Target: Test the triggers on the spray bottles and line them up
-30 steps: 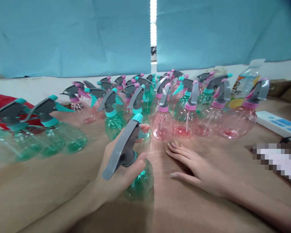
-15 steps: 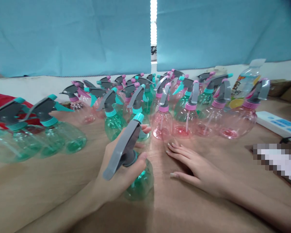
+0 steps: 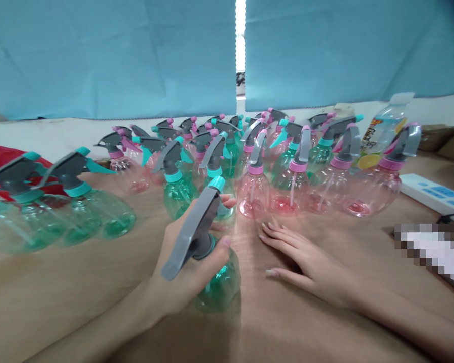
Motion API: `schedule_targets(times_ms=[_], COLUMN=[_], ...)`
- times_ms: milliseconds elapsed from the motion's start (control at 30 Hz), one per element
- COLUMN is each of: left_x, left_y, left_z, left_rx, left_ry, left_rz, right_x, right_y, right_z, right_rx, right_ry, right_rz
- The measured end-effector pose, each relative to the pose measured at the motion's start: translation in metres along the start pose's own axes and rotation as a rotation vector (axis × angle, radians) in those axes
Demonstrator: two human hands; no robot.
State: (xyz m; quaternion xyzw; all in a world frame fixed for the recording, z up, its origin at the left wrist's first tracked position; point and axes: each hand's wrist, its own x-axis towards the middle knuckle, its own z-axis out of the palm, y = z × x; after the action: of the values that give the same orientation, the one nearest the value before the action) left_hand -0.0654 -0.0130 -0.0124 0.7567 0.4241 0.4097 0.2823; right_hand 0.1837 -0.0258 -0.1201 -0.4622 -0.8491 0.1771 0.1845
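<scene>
1. Holding the green spray bottle [image 3: 224, 287] looks to be the step in hand: we have it at the near middle of the table [image 3: 98, 287], and its base appears to rest on the wood.
2. Moving it, as we judge, calls for a secure hold around the neck and a path clear of the bottles beyond; our other hand is free to steady the body.
3. Our left hand [image 3: 192, 280] is curled around the neck from the left, thumb on the near side and fingers on the far side. We cannot tell how hard it presses, as the grey spray head [image 3: 194, 229] hides part of the hold.
4. Our right hand [image 3: 318, 267] lies palm down on the table, thumb apart from the fingers, holding nothing. Its fingertips are near the 4 pink bottles [image 3: 253, 196] ahead of it, without touching them.
5. Just beyond our left hand stands another green bottle [image 3: 177, 191], and farther left, apart from us, is a group of green bottles [image 3: 117, 217].
6. To the right, we see a white bar with blue labels [image 3: 437, 194].
</scene>
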Motion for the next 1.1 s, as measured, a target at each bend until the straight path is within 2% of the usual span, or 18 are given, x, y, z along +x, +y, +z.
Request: schedule_targets(times_ms=[533, 800, 1100], left_x=[-0.0014, 0.0003, 0.0017], left_y=[0.0002, -0.0001, -0.0001], left_z=[-0.0021, -0.0036, -0.0045], left_rx=[-0.029, 0.039, 0.01], left_ry=[-0.005, 0.011, -0.016], left_rz=[0.004, 0.032, -0.02], right_x=[-0.0005, -0.0001, -0.0008], right_y=[-0.0003, 0.0007, 0.0022], right_z=[-0.0007, 0.0006, 0.002], right_rx=[-0.005, 0.009, 0.012], right_ry=[-0.01, 0.009, 0.022], right_rz=[0.011, -0.01, -0.009])
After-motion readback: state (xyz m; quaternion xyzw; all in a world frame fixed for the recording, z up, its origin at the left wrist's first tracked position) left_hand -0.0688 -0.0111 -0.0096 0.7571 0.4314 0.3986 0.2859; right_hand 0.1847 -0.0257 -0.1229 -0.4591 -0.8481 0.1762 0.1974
